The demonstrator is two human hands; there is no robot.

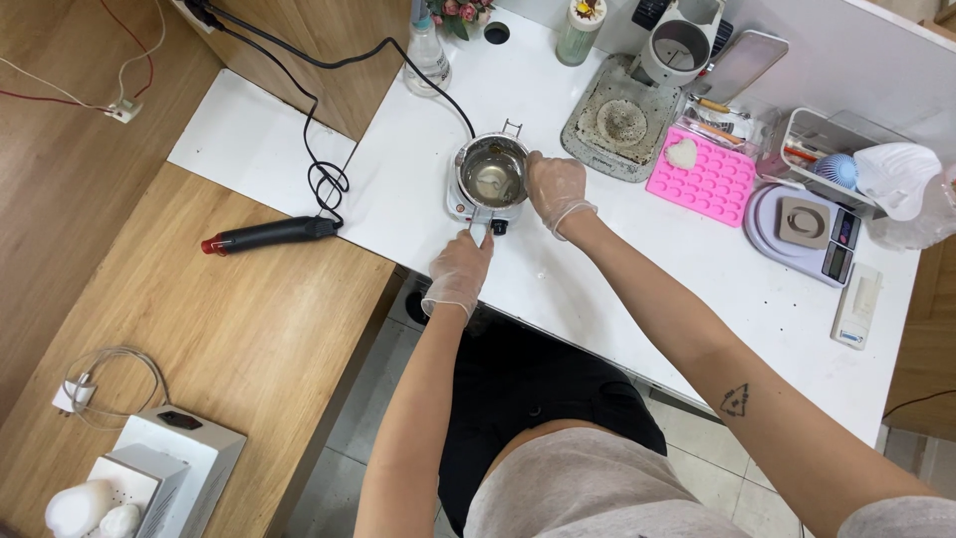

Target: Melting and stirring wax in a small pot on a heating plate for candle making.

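A small metal melting pot (492, 175) with pale liquid inside sits on a little white electric heater (460, 203) on the white table (617, 279). My left hand (460, 269), in a thin clear glove, grips the pot's flat handle (482, 227) at the near side. My right hand (555, 189), also gloved, rests against the pot's right rim.
A black heat gun (269, 235) lies left of the pot, its cord looping past. A pink silicone mould (702, 177), a stained tray (619, 125), a round scale (803, 234) and a clear bottle (427, 55) stand behind and to the right. A wooden table (229, 329) is at left.
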